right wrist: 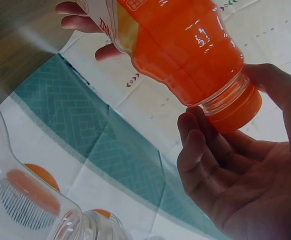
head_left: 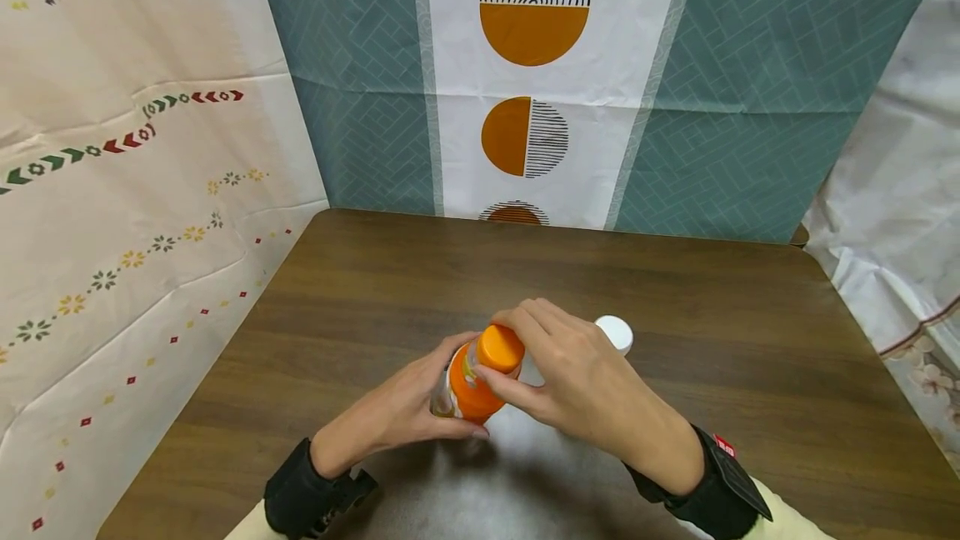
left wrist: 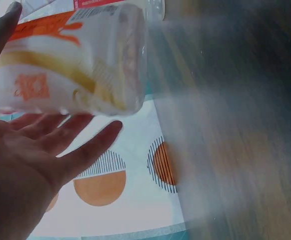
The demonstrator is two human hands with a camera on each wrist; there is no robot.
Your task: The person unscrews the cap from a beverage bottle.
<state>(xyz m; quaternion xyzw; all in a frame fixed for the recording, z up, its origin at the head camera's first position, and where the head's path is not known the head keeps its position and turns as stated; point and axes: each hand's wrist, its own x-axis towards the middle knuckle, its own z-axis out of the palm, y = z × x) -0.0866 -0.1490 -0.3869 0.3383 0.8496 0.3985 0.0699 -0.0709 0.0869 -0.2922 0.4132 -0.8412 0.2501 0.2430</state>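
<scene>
A bottle of orange drink is tilted over the table between both hands. My left hand holds its body from the side, with thumb and fingers spread around it. In the left wrist view the lower part of the bottle carries a white label with orange and gold print. My right hand pinches the orange cap between thumb and fingers. The right wrist view shows this cap sitting on the clear threaded neck.
Just beyond my right hand is a round white lid. A clear, see-through bottle shows at the lower left of the right wrist view. The wooden table ends at a patterned cloth behind, with pale cloths at both sides.
</scene>
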